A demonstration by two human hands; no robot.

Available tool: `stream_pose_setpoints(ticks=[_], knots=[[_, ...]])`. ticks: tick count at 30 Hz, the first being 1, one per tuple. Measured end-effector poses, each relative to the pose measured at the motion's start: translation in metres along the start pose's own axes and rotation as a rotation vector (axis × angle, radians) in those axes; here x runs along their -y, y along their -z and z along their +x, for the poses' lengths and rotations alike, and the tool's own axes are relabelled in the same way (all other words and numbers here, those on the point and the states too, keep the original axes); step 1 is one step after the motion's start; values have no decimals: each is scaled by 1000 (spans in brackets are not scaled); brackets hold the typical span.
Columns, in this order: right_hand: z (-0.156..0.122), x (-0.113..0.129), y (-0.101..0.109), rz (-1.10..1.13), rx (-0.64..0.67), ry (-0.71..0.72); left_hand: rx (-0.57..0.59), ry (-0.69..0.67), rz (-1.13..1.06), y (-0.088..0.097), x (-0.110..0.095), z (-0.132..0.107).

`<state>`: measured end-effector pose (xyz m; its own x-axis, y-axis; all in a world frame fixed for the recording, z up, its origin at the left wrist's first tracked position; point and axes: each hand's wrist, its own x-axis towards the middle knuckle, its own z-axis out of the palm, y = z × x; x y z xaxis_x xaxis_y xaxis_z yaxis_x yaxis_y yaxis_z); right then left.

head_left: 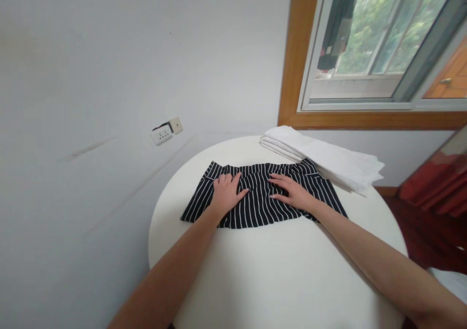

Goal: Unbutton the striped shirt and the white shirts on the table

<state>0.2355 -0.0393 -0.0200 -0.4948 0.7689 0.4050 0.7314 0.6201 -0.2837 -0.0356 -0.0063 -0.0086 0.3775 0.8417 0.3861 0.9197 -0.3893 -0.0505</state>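
Head view: striped cloth (262,207) is laid near the far edge of the round desk (277,280). Left hand (226,193) and right hand (292,191) are pressed flat on it, fingers spread, nothing clamped. Judged light, limp; best pinched at corners.

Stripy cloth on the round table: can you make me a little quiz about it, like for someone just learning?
1. True or false: both hands lie flat on the striped cloth.
2. What sits at the far right of the table, partly touching the striped cloth? A) a stack of folded white cloth B) a red bucket C) a pile of books
3. Fill in the missing word: on the wall to the left of the table there is a white power ____.

Key
1. True: the left hand and the right hand both press on it, palms down, fingers spread.
2. A: the stack of folded white cloth.
3. socket.
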Motion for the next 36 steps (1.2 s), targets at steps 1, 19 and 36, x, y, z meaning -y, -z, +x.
stream_pose_setpoints(ticks=[1,19,36], knots=[[2,-3,-1,-55,-71,-28,-10,-12,9,2,-1,1],[-1,-40,-15,-125,-194,-284,-34,-99,1,-2,0,10],[19,-13,4,110,-392,-94,-105,41,-213,15,21,12]])
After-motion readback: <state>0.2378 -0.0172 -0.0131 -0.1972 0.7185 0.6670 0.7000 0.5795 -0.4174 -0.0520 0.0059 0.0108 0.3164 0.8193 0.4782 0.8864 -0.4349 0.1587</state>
